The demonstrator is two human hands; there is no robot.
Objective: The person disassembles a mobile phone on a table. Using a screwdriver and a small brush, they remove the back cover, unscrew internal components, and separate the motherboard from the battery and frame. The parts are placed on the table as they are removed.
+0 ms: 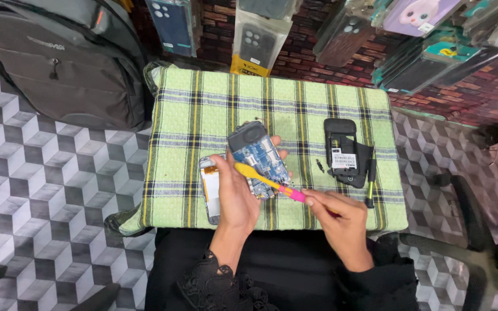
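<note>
On the checked cloth (191,115), a phone frame (209,190) lies left, just beside the left hand (236,193), which grips a blue circuit board (259,161) lifted over the cloth's middle, while the right hand (338,222) is closed round a pink-handled brush (269,183) whose yellow head rests on the board. By the look of it, the step in hand is brushing the board clean, so the next stroke calls for light pressure and a steady left grip. Right, a black back shell (341,151), a small loose part (320,166) and a screwdriver (370,181) lie apart.
</note>
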